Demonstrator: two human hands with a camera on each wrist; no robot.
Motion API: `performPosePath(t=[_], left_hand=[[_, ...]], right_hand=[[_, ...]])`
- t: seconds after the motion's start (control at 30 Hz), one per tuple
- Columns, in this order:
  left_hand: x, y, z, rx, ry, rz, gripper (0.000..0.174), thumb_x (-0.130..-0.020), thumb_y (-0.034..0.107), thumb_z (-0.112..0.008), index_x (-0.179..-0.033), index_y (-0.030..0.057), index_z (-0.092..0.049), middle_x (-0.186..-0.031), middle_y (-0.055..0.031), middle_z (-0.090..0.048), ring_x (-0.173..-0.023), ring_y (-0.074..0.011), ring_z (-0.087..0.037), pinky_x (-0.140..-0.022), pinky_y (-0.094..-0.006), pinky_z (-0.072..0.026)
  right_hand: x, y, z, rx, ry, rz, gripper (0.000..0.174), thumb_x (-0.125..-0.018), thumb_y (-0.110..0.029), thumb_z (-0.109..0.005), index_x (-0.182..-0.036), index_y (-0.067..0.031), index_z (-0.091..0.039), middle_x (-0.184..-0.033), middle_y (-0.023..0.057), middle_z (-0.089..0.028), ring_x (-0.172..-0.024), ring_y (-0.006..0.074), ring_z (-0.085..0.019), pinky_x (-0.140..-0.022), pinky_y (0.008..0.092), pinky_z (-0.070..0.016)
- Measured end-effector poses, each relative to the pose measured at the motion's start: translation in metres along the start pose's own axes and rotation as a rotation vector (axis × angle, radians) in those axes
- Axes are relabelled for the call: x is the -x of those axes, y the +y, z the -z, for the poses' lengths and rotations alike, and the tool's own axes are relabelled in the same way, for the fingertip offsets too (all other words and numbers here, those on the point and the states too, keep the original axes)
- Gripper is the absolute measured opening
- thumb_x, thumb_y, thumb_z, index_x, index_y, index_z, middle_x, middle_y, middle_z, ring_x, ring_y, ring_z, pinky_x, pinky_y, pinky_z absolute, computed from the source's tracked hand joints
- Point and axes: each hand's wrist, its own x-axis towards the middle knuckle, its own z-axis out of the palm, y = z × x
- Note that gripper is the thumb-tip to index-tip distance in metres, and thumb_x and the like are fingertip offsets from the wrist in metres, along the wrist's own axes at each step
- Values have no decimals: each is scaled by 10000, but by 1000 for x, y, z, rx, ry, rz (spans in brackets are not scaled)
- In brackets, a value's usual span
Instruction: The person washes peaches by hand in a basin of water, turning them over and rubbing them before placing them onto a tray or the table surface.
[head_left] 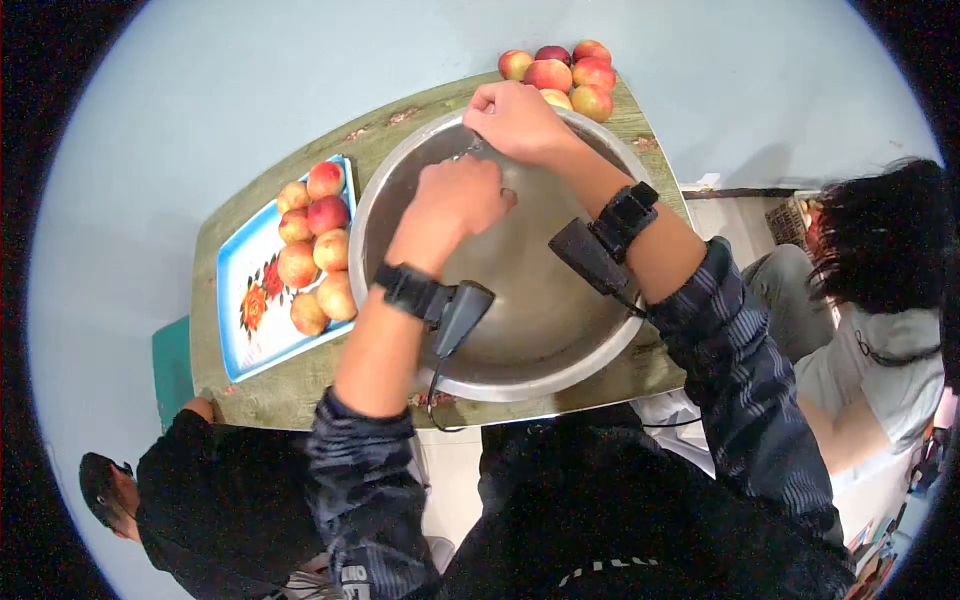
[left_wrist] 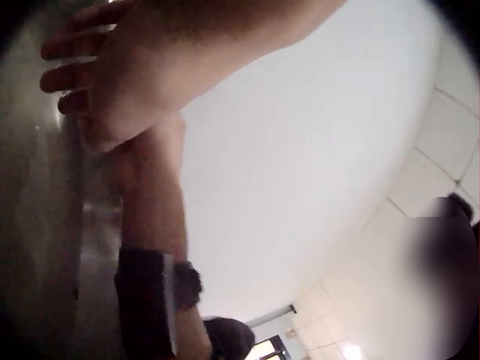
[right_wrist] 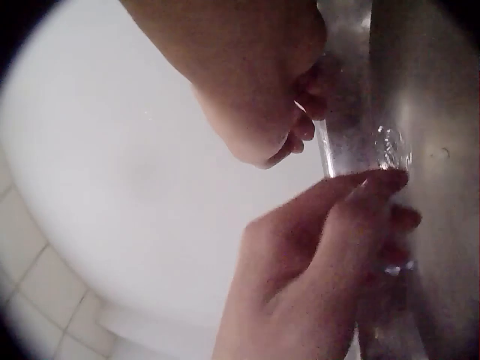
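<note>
A large metal basin (head_left: 395, 150) with water inside fills the middle of the head view. Over its far left part, my left hand (head_left: 460, 195) hangs with knuckles up; in the left wrist view this hand (left_wrist: 142, 90) has its fingers apart and slightly bent, holding nothing. My right hand (head_left: 515, 120) is bent at the wrist over the far rim, fingers loosely curled and no object visible in them. Small splashes of water (head_left: 470, 152) show between the hands. In the right wrist view, my right hand (right_wrist: 262, 90) is above the left hand (right_wrist: 315, 247), apart from it.
Several peaches (head_left: 548, 75) lie behind the basin at the table's far corner. Left of it, a blue-edged floral tray (head_left: 240, 345) bears several more. One person in black (head_left: 220, 490) is at lower left; another in a white shirt (head_left: 870, 360) is at right.
</note>
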Motion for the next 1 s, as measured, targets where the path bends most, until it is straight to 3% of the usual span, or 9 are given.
performPosePath(t=[0.07, 0.17, 0.27, 0.4, 0.47, 0.6, 0.7, 0.87, 1.0], left_hand=[[-14, -2, -19, 10, -18, -55, 311, -891, 361, -583, -983, 93, -713, -998, -188, -698, -947, -382, -667, -814, -503, -528], [-15, 0, -23, 186, -72, -157, 336, -878, 368, -619, -1019, 75, -705, -1048, -157, -704, -1008, -349, -666, -850, -486, -531], [-12, -3, -17, 138, -153, -84, 305, -864, 320, -641, -1043, 82, -709, -1065, -149, -708, -1032, -347, -665, -878, -484, -532], [-9, -16, -26, -167, -239, 87, 320, -846, 291, -655, -1076, 75, -710, -1113, -177, -696, -1071, -342, -658, -917, -471, -527], [-18, -31, -27, -93, -309, 43, 337, -842, 293, -660, -1086, 67, -710, -1138, -188, -687, -1087, -341, -654, -934, -458, -525], [-5, -30, -18, 78, -219, 8, 380, -849, 328, -662, -1121, 65, -694, -1157, -189, -680, -1097, -345, -650, -946, -457, -520], [-11, -31, -29, 89, -204, 11, 429, -855, 379, -657, -1152, 70, -680, -1175, -184, -675, -1105, -345, -646, -952, -460, -514], [-11, -34, -32, 153, -130, 3, 481, -874, 447, -629, -1166, 67, -675, -1174, -174, -680, -1096, -336, -653, -942, -465, -514], [-4, -36, -26, 227, -147, 51, 486, -891, 460, -615, -1157, 60, -682, -1176, -173, -680, -1097, -331, -655, -936, -464, -518]], right_hand=[[0, 5, 2, 20, -29, -36, 326, -779, -355, -645, -874, -56, -735, -892, 182, -713, -876, 352, -687, -813, 438, -539], [7, -4, 25, 189, 99, -151, 326, -761, -352, -647, -904, -77, -750, -908, 185, -714, -898, 346, -693, -819, 446, -540], [-2, -3, 52, 126, 174, -251, 333, -744, -365, -678, -895, -74, -736, -813, 113, -716, -802, 238, -691, -770, 363, -527], [-12, 20, 42, 329, 258, -316, 285, -740, -354, -683, -845, -94, -736, -808, 90, -725, -852, 256, -691, -815, 384, -527], [-17, 19, 47, 467, 282, -252, 297, -749, -363, -672, -875, -100, -731, -888, 122, -724, -885, 276, -689, -830, 396, -523], [-2, 9, 41, 792, 290, -225, 357, -781, -373, -628, -970, -84, -718, -1066, 213, -689, -998, 343, -667, -880, 424, -506], [-27, 49, 29, 496, 64, -358, 453, -809, -399, -582, -1076, -50, -692, -1169, 254, -649, -1095, 376, -631, -930, 441, -484], [-65, 52, 26, 644, -274, -402, 558, -887, -428, -488, -1254, -28, -614, -1262, 235, -621, -1202, 357, -584, -1002, 424, -441], [-80, 42, 28, 669, -463, -560, 646, -857, -514, -509, -1385, -144, -555, -1471, 145, -483, -1382, 318, -435, -1130, 441, -342]])
